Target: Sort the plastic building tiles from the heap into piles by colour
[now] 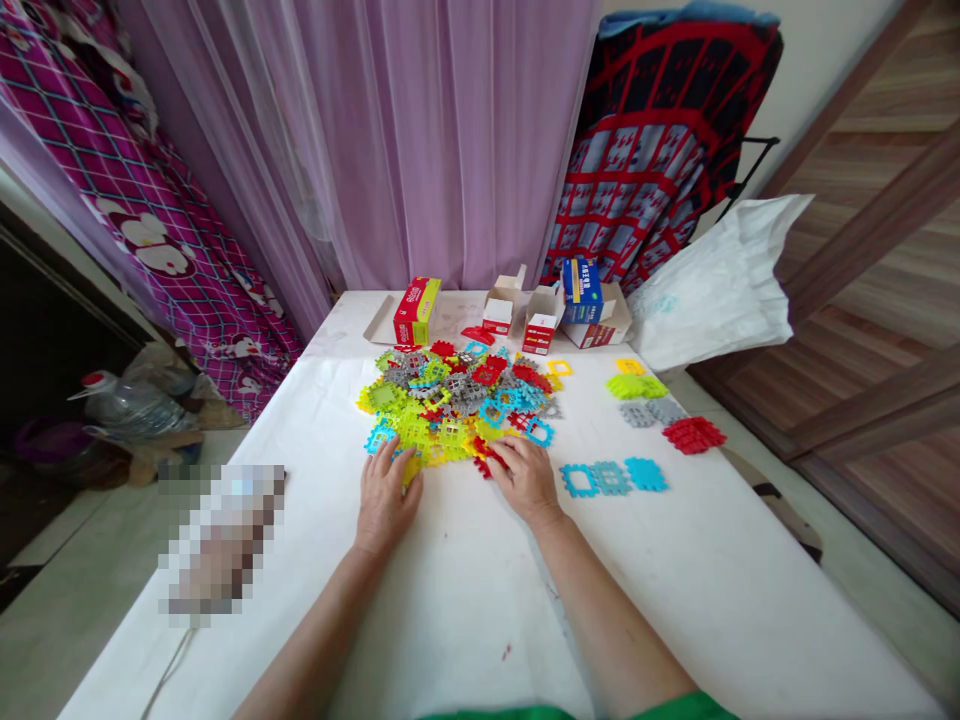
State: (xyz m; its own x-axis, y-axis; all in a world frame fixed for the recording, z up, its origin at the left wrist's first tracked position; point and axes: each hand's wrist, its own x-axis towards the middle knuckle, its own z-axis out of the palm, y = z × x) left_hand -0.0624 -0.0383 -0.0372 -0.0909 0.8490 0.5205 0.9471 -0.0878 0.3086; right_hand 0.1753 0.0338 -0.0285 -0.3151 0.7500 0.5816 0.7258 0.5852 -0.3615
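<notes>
A heap of interlocking plastic building pieces (450,385) in green, yellow, grey, red and blue lies in front of my hands. My left hand (386,500) rests at the heap's near left edge, fingers apart, beside a yellow piece (411,469) and a blue one (379,437). At the near right edge, my right hand (531,482) has its fingers closed on a red piece (484,458). To the right, blue pieces (613,478) lie in a short row. Behind them are separate groups of red (694,435), grey (649,412), green (636,386) and yellow pieces (630,367).
Small open cardboard boxes (540,330), a red-and-yellow box (417,311) and a blue box (582,291) stand along the table's far edge. A white bag (716,285) is at the right. A blurred-out object with a cord (225,540) lies at the left edge.
</notes>
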